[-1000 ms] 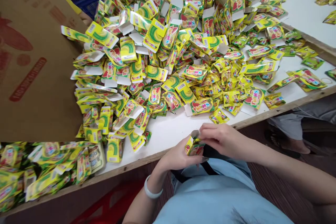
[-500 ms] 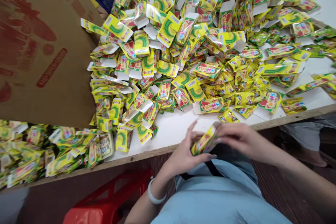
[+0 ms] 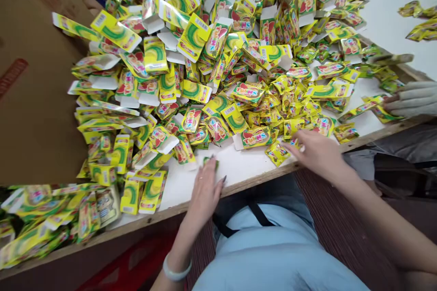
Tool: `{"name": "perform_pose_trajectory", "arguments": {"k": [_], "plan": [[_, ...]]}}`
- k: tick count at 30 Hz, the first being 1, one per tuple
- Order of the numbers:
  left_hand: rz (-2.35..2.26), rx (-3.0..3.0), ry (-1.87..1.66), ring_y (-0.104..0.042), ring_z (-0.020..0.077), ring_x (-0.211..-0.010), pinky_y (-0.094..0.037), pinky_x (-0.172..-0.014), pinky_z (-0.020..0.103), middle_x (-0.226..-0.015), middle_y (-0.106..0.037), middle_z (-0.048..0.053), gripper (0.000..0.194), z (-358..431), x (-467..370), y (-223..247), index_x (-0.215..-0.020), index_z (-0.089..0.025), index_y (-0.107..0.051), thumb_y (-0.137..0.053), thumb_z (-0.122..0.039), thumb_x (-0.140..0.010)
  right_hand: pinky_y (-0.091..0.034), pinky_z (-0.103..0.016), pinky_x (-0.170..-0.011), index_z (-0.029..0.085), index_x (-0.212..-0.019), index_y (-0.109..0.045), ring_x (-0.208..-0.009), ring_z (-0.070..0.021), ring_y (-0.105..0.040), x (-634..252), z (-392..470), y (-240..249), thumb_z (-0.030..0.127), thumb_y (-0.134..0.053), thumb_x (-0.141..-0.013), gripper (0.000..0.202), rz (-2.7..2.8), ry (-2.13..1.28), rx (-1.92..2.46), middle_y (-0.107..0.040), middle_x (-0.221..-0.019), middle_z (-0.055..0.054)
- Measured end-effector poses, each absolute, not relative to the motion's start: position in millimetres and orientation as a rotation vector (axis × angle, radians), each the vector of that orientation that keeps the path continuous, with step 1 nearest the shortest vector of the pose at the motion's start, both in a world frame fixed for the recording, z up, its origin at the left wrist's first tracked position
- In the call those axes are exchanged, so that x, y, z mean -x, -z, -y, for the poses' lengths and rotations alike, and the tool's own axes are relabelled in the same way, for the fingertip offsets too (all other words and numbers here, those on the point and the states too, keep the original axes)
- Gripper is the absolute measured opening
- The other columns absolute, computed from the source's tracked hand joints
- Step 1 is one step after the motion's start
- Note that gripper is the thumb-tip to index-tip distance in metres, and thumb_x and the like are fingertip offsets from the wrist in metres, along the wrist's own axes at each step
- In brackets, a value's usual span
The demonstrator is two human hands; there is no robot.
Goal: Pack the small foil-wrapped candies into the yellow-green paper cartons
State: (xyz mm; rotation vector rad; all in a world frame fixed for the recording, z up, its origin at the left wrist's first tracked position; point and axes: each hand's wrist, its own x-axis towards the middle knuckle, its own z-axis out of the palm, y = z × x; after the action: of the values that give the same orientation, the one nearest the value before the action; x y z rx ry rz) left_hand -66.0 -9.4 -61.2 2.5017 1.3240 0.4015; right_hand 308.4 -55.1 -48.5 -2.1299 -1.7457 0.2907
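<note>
My left hand (image 3: 204,186) reaches over the white tabletop near its front edge. Its fingers are stretched out and touch a small green sachet (image 3: 210,163), partly covered by the fingertips; the thumb stands apart. Further right, my right hand (image 3: 317,152) has its thumb and fingers apart, with the fingertips at a yellow candy sachet (image 3: 277,153). Behind it lies a heap of small yellow sachets (image 3: 290,100). A yellow-and-green printed box (image 3: 254,138) with an open white flap lies between the hands. Beyond them many similar boxes (image 3: 193,36) are piled up.
A large brown carton (image 3: 37,113) stands at the left, with more boxes (image 3: 37,227) in front. A co-worker's gloved hand (image 3: 414,100) is at the right edge. Another person's hand (image 3: 93,4) shows behind the carton. Below the wooden table edge (image 3: 235,189) is a red stool (image 3: 133,259).
The printed box both hands held has left them; a similar box now lies on the left pile's front. My hands have separated onto the table. The view has shifted right, and a gloved hand has appeared.
</note>
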Motion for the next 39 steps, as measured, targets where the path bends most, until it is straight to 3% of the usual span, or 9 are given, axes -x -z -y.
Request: {"name": "perform_pose_trajectory", "arguments": {"k": [4,11,16,19,23,28,33,37,39], "plan": [[-1.179,-2.48,-0.426,-0.042,0.0282,-0.143,-0.04,-0.115,0.052,-0.153,-0.044,0.017,0.05,3,41,57,-0.148,-0.021,-0.036,-0.045,-0.029,-0.1,-0.04,-0.032,-0.061,0.018,-0.091,-0.059,-0.094,-0.0316,-0.061,-250,53,57,0.051,-0.065,-0.088,0.034,1.942,-0.166,2.31,-0.066,-0.097,-0.016],[-1.166,-2.419,-0.479,-0.059,0.0285,-0.127,-0.047,-0.109,0.048,-0.132,-0.065,0.016,0.035,-16,45,65,-0.128,-0.014,-0.06,-0.045,-0.026,-0.099,-0.046,-0.032,-0.064,0.02,-0.087,-0.063,-0.073,-0.0222,-0.063,-270,62,55,0.038,-0.056,-0.094,0.021,1.632,-0.641,1.96,-0.069,-0.082,-0.006],[-1.163,-1.928,-0.578,-0.072,0.0212,-0.09,-0.057,-0.082,0.033,-0.101,-0.077,0.009,0.033,-5,27,47,-0.116,-0.017,-0.07,-0.046,-0.033,-0.099,-0.048,-0.037,-0.099,0.02,-0.084,-0.072,-0.118,-0.0232,-0.059,-231,63,58,0.046,-0.067,-0.088,0.026,1.463,-1.048,1.377,-0.062,-0.13,-0.009],[-1.056,-1.73,-0.526,-0.069,0.0189,-0.081,-0.055,-0.077,0.029,-0.092,-0.077,0.007,0.036,5,17,35,-0.108,-0.016,-0.073,-0.048,-0.041,-0.099,-0.049,-0.036,-0.094,0.018,-0.082,-0.072,-0.107,-0.0218,-0.063,-202,52,51,0.044,-0.069,-0.086,0.026,1.407,-1.178,1.286,-0.068,-0.112,-0.009],[-0.976,-1.62,-0.503,-0.068,0.0198,-0.085,-0.053,-0.079,0.029,-0.098,-0.076,0.009,0.043,15,13,30,-0.109,-0.014,-0.071,-0.046,-0.048,-0.1,-0.052,-0.029,-0.07,0.018,-0.081,-0.063,-0.074,-0.0165,-0.062,-190,46,42,0.043,-0.068,-0.085,0.026,1.328,-1.274,1.324,-0.066,-0.077,-0.002],[-0.934,-1.675,-0.453,-0.067,0.0198,-0.087,-0.054,-0.078,0.029,-0.101,-0.074,0.009,0.035,21,4,31,-0.113,-0.017,-0.069,-0.054,-0.044,-0.097,-0.055,-0.028,-0.066,0.02,-0.114,-0.055,-0.077,-0.016,-0.064,-203,55,35,0.044,-0.069,-0.082,0.042,1.209,-1.49,1.226,-0.067,-0.089,-0.002],[-0.824,-2.15,-0.468,-0.063,0.0259,-0.106,-0.049,-0.097,0.041,-0.111,-0.07,0.011,0.034,-8,-16,32,-0.12,-0.02,-0.065,-0.058,-0.042,-0.095,-0.054,-0.027,-0.064,0.018,-0.088,-0.07,-0.07,-0.0164,-0.062,-241,68,25,0.047,-0.06,-0.09,0.031,1.402,-1.395,1.278,-0.068,-0.078,-0.003],[-0.962,-2.633,-0.448,-0.049,0.0335,-0.131,-0.039,-0.11,0.05,-0.137,-0.056,0.018,0.06,-47,-39,40,-0.139,-0.017,-0.05,-0.071,-0.035,-0.086,-0.054,-0.035,-0.085,0.02,-0.081,-0.073,-0.098,-0.0234,-0.063,-275,72,36,0.048,-0.063,-0.09,0.031,1.41,-0.981,1.482,-0.07,-0.097,-0.007],[-0.967,-2.812,-0.319,-0.05,0.034,-0.131,-0.037,-0.11,0.05,-0.137,-0.057,0.018,0.056,-56,-47,44,-0.139,-0.014,-0.05,-0.069,-0.026,-0.088,-0.051,-0.036,-0.095,0.019,-0.072,-0.072,-0.122,-0.0268,-0.055,-283,70,45,0.049,-0.068,-0.087,0.033,1.388,-0.952,1.487,-0.068,-0.109,-0.01]]}}
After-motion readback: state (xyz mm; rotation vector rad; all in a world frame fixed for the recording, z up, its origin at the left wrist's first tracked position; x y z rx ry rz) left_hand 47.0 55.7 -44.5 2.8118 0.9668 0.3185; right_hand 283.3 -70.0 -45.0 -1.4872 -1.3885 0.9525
